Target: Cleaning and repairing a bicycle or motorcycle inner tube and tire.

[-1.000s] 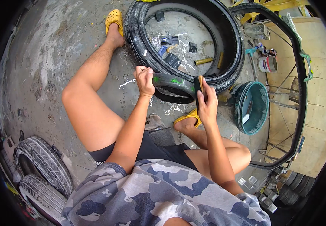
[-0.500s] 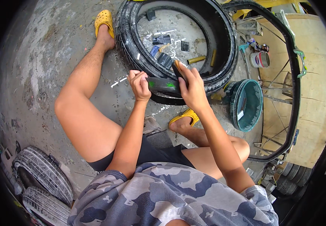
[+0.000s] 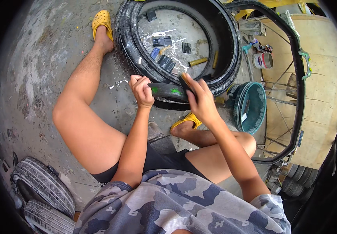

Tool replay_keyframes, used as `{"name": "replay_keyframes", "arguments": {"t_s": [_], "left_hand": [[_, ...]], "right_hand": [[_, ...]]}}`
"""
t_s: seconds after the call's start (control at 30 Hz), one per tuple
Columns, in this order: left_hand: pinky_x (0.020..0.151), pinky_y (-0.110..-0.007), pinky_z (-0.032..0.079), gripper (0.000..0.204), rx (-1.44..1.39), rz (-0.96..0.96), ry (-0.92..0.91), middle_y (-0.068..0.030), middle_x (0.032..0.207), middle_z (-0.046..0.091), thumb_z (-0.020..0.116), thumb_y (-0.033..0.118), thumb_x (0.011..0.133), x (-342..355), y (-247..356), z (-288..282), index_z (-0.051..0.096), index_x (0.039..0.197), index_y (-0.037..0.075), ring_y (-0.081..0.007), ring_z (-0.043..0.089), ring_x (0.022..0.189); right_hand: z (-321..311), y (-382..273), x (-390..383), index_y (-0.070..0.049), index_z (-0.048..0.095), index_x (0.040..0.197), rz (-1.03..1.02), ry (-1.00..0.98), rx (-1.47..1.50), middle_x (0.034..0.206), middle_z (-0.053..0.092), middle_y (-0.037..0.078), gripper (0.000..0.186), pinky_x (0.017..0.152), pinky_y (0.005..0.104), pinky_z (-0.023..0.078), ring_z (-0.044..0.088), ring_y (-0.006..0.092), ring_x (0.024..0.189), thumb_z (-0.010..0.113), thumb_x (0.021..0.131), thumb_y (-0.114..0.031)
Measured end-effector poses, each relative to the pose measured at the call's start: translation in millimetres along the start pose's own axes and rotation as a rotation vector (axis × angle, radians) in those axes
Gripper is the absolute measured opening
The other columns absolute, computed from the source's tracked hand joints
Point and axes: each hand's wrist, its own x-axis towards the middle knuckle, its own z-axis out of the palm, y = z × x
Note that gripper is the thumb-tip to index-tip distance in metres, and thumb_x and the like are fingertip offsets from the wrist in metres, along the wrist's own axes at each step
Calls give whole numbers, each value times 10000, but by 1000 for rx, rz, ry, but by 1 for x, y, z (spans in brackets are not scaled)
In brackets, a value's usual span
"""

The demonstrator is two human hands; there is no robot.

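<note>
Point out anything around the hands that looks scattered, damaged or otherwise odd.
Small dark patch pieces, a yellowish tube and white scraps lie loose on the floor inside the big tyre. The black inner tube, gripped by the left hand and right hand, bears bright green marks. No spill or breakage shows.

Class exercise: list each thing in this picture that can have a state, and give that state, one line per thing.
Left hand: closed on the inner tube.
Right hand: pressing a dark tool on the tube.
Inner tube: held up, green marks showing.
Tyre: flat on the floor, patches inside.
Teal bucket: open.
</note>
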Motion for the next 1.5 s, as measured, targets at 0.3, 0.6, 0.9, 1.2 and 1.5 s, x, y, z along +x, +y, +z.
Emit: {"name": "replay_keyframes", "arguments": {"t_s": [0.3,0.6,0.9,1.2,1.5], "left_hand": [[772,-403,345,261,-17,-14,-37,-97,649,517,436,278,703,-3,2,4,479,603,41,-298,469,772],[732,-408,346,345,5,-3,-24,-124,626,474,412,338,741,1,10,4,456,583,33,-303,450,750],[760,-406,346,300,18,-10,-3,-99,637,509,418,317,721,5,11,0,473,588,54,-299,465,765],[782,-410,347,236,16,-39,11,-73,644,526,437,270,693,-3,4,-4,505,597,66,-292,488,780],[792,-419,352,197,0,-34,16,-61,650,549,458,250,669,0,11,6,523,602,76,-285,498,760]], "right_hand": [[20,-11,41,-74,521,1361,-44,-9,-29,881,509,213,513,779,428,445,517,373,831,587,858,4],[-2,-12,18,-42,525,1346,88,-54,-47,887,517,211,521,789,431,456,533,390,854,571,835,45],[-20,-7,-16,-75,493,1398,97,-109,16,872,504,184,577,776,418,459,523,350,795,583,840,41],[17,-29,31,-68,501,1383,-47,-152,-136,856,495,199,581,759,441,455,517,368,818,585,820,46],[40,-32,62,-31,551,1318,-131,-111,-251,844,520,216,490,735,455,463,542,392,777,575,831,25]]}}
